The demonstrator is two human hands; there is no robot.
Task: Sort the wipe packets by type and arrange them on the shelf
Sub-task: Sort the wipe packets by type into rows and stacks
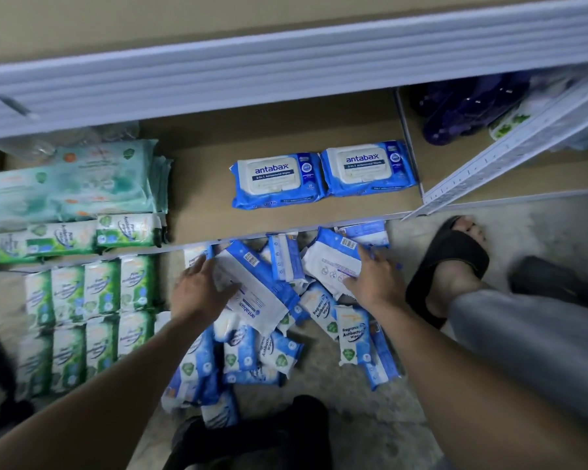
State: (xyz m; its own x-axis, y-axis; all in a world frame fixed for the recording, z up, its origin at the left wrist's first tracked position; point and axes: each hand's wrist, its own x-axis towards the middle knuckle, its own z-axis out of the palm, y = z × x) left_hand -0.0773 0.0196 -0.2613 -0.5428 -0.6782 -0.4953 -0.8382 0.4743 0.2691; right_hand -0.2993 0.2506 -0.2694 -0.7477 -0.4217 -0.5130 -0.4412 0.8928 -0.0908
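Observation:
A loose pile of blue wipe packets lies on the floor in front of the low shelf. My left hand grips a large blue-and-white Antabax packet lying back side up on the pile. My right hand holds a second large packet, also back side up. Two Antabax packets lie side by side, face up, on the shelf's right part. Teal packets and green packets are stacked on the shelf's left part.
Rows of green antibacterial packets stand on the floor at the left. A foot in a black sandal rests on the floor at the right. A white shelf upright leans at the right, with purple items behind it.

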